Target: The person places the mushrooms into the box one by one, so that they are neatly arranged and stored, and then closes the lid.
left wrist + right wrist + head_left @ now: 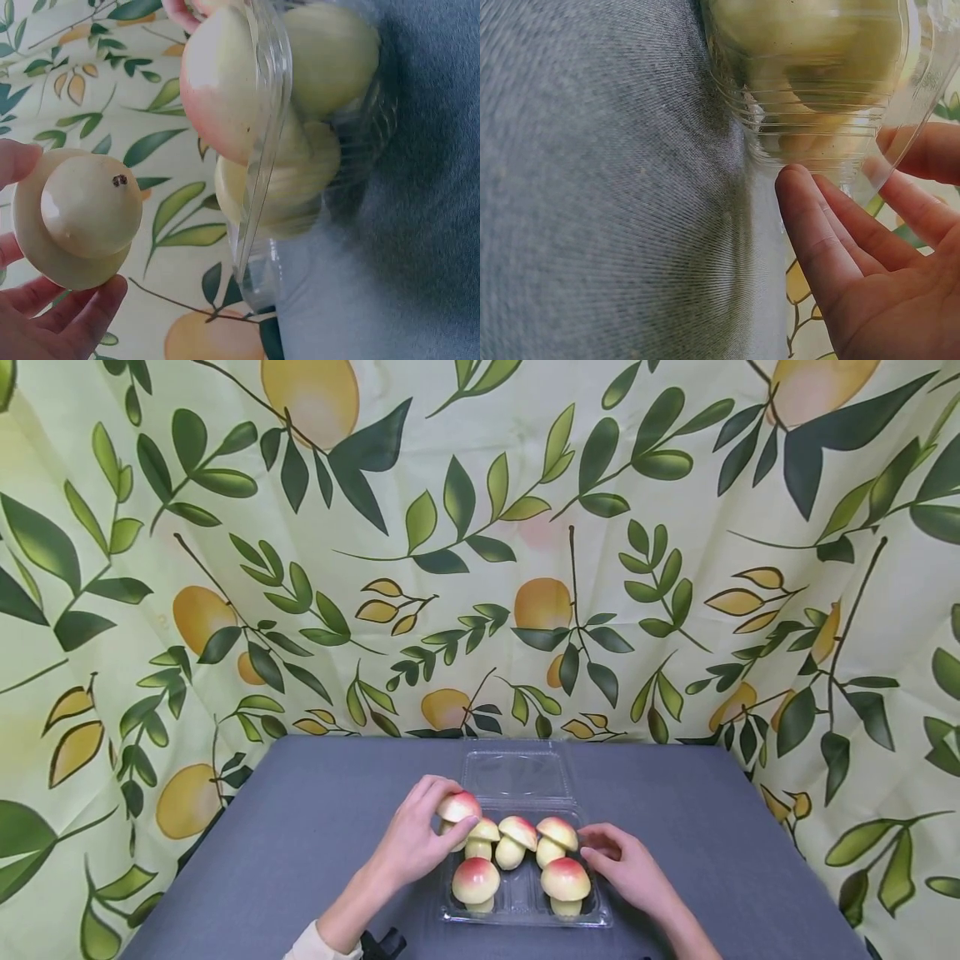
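Note:
My left hand grips a mushroom with a cream cap blushed red, fingers and thumb around the cap. In the left wrist view the mushroom is held clear of the container's rim, its rounded stem end facing the camera. The clear plastic container holds several similar mushrooms, including one at front left and one at front right. At the container's right side, my right hand touches the wall with fairly straight fingers. The right wrist view shows these fingertips against the ribbed plastic.
The container's clear lid lies folded back behind it on the grey cloth-covered table. A leaf-and-fruit patterned curtain rises behind the table and at both sides. A small black object shows by the left forearm.

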`<state>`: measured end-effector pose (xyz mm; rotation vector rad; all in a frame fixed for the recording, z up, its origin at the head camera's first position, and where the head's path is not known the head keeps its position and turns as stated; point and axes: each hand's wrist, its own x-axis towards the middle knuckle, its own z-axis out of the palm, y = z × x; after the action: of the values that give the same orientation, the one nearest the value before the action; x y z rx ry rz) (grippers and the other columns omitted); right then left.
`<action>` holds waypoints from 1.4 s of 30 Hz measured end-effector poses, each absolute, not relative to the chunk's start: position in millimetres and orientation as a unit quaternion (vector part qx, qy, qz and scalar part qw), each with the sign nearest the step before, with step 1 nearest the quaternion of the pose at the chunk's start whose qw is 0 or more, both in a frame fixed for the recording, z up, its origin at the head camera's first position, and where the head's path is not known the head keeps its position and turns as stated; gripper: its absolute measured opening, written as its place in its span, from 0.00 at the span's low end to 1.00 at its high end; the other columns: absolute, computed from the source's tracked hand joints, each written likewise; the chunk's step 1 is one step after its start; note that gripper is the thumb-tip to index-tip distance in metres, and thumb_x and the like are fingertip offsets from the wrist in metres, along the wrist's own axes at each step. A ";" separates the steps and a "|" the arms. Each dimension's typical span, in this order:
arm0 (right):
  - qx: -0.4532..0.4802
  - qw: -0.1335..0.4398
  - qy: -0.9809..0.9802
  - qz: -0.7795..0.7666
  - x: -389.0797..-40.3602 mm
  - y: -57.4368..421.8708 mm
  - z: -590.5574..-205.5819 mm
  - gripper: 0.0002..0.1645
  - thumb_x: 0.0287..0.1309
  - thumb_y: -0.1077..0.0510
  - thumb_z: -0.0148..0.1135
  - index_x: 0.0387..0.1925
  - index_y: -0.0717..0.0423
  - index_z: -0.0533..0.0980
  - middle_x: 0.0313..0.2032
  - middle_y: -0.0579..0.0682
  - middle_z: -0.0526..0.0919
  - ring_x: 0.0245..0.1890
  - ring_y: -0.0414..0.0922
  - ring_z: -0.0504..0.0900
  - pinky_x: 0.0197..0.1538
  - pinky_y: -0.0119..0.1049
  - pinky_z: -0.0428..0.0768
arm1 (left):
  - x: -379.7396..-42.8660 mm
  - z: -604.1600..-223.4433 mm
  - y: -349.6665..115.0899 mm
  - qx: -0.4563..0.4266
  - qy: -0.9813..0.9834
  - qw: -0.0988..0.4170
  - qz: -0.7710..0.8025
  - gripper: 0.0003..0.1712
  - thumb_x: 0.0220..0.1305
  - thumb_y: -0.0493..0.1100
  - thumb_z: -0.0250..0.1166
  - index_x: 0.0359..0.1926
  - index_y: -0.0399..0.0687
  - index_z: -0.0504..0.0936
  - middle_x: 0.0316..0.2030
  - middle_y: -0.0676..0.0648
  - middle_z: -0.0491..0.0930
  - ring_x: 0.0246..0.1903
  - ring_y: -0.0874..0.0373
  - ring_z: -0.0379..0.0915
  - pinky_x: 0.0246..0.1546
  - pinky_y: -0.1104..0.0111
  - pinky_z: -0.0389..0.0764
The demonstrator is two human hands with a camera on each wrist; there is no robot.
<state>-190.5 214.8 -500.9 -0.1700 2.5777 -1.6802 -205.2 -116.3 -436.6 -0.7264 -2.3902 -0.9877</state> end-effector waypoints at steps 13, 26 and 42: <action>-0.066 0.037 0.833 -0.548 -189.9 217.0 -499.7 0.22 0.65 0.58 0.68 0.56 0.66 0.77 0.46 0.56 0.84 0.42 0.47 0.85 0.41 0.33 0.83 | -197.6 -441.0 -101.9 -0.298 -0.844 0.217 -0.389 0.19 0.58 0.49 0.75 0.48 0.52 0.81 0.47 0.57 0.77 0.47 0.61 0.76 0.47 0.65 0.81; -0.056 0.036 0.836 -0.545 -189.4 215.3 -497.4 0.22 0.64 0.58 0.68 0.55 0.66 0.77 0.45 0.55 0.84 0.40 0.45 0.85 0.40 0.34 0.83 | -192.2 -457.5 -81.3 -0.329 -0.820 0.210 -0.418 0.19 0.63 0.52 0.73 0.49 0.50 0.80 0.48 0.56 0.77 0.47 0.61 0.76 0.46 0.66 0.81; -0.069 0.034 0.830 -0.552 -189.8 216.0 -500.9 0.21 0.65 0.59 0.68 0.55 0.67 0.77 0.44 0.56 0.85 0.39 0.45 0.85 0.40 0.34 0.84 | -183.9 -474.4 -64.4 -0.315 -0.837 0.162 -0.417 0.20 0.65 0.57 0.71 0.49 0.52 0.79 0.48 0.55 0.77 0.44 0.62 0.75 0.36 0.69 0.81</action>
<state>-189.8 216.0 -500.9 -0.2110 2.5536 -1.6992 -183.9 -64.4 -474.4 -0.8989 -2.3891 -1.1913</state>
